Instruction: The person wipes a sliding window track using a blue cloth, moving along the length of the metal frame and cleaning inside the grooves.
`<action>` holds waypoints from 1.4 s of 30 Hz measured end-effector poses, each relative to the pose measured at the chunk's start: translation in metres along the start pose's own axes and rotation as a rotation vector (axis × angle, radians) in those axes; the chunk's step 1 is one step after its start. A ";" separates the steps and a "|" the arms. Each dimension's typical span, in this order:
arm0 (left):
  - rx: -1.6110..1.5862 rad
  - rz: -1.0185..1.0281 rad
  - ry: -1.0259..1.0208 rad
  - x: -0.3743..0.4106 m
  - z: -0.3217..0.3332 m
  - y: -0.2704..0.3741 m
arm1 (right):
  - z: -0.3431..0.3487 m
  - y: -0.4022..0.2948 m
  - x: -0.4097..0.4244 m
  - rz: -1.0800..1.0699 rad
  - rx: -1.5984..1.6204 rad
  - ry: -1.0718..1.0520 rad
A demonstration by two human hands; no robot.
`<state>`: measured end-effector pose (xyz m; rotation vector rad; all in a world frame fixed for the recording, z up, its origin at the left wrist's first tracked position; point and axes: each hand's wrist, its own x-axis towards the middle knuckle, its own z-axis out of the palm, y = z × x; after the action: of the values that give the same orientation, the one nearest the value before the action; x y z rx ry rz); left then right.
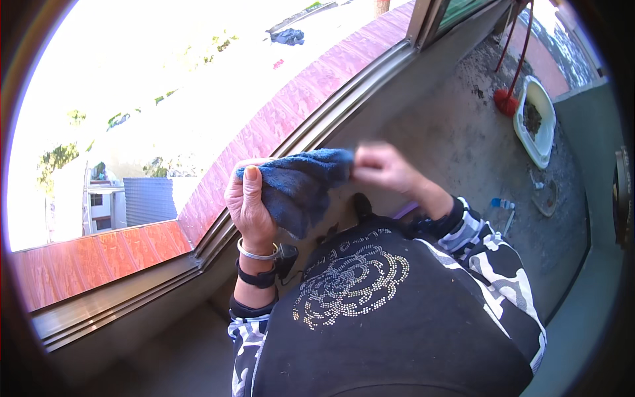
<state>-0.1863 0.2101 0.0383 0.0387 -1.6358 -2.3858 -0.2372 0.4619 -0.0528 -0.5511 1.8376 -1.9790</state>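
Observation:
A dark blue plush cloth (302, 186) hangs in loose folds between my two hands, in front of my chest. My left hand (252, 203) grips its left end, the thumb lying on top; a metal bangle and a black strap with a small device are on that wrist. At the cloth's right end, my right hand (379, 166) is blurred, its fingers curled on the edge. Both hands are beside the metal window track (317, 131).
Tiled ledge (297, 109) outside the open window. On the concrete floor at right: a pale plastic basin (544, 134) holding dark matter, a red object (505, 102) with long handles, and a small bottle with a blue label (502, 203). A wall stands far right.

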 end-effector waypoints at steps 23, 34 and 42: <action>0.152 -0.138 -0.197 -0.050 -0.057 0.023 | 0.120 -0.028 0.000 -0.129 -0.112 -0.262; 0.225 -0.222 -0.578 -0.051 -0.093 -0.020 | 0.091 -0.117 -0.057 -0.050 0.154 0.065; -0.057 -0.297 -0.685 -0.043 -0.039 -0.089 | 0.043 -0.166 -0.085 -0.115 0.536 0.213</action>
<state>-0.1550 0.2138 -0.0629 -0.6585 -1.9353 -2.8723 -0.1441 0.4821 0.1134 -0.2922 1.3077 -2.5587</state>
